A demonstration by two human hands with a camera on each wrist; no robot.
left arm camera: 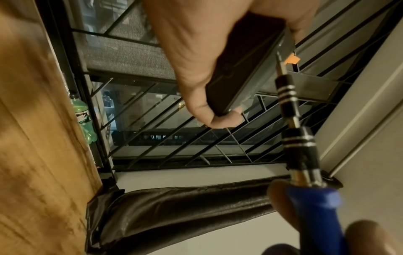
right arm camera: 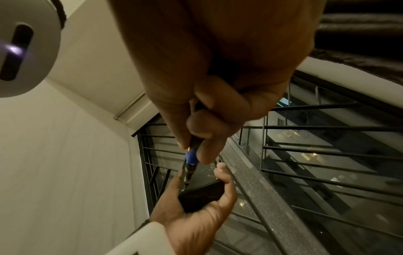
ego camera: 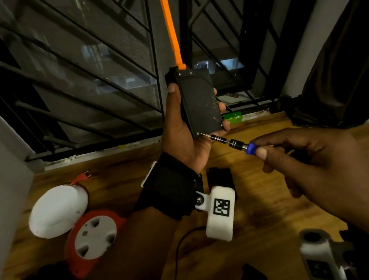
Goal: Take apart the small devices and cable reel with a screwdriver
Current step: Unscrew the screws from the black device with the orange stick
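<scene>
My left hand (ego camera: 190, 124) grips a black box-shaped device (ego camera: 199, 101) upright above the wooden table, thumb on its left edge and fingers curled round its right edge. An orange antenna (ego camera: 171, 31) sticks up from the device's top. My right hand (ego camera: 306, 160) pinches the blue handle of a small screwdriver (ego camera: 231, 142). The bit's tip sits at the lower left corner screw of the device. In the left wrist view the screwdriver (left arm camera: 292, 120) runs up to the device (left arm camera: 246, 69). The red and white cable reel (ego camera: 92, 237) lies on the table at the left.
A white domed cover (ego camera: 57, 209) lies beside the reel. A black block (ego camera: 220, 175) rests under my left wrist. A green bottle (ego camera: 233, 117) lies on the window sill. A dark curtain (ego camera: 343, 56) hangs at the right. A barred window stands behind the table (ego camera: 265, 235).
</scene>
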